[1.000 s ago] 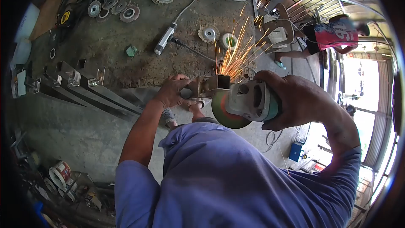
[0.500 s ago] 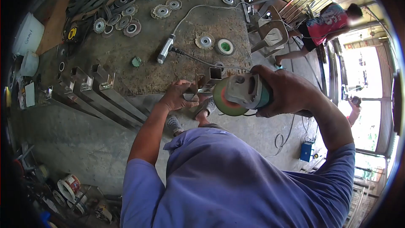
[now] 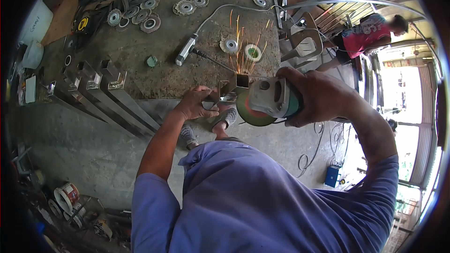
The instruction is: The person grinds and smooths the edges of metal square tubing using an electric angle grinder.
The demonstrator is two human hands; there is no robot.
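Observation:
My right hand (image 3: 321,94) is wrapped around an angle grinder (image 3: 267,96) with a greenish disc (image 3: 251,116). The disc sits against or very near the end of a square metal tube (image 3: 242,81) at the bench's front edge, and the exact contact is hidden. Orange sparks (image 3: 240,54) fly away from there across the bench top. My left hand (image 3: 193,105) is closed on the left side of the tube piece, near a small plate joined to it. The tube's lower part is hidden.
Several metal posts (image 3: 129,105) lean on the workbench (image 3: 168,84) at the left. Worn flap discs (image 3: 185,7), a white power socket (image 3: 187,49) and its cable lie on top. Rightward are a chair (image 3: 307,47), a person (image 3: 368,33) and a blue box (image 3: 333,175).
Sparks now shoot from the tube, where none showed before. The grinder and both hands stay nearly in place. The person at the right has shifted slightly, and the view has tilted a little.

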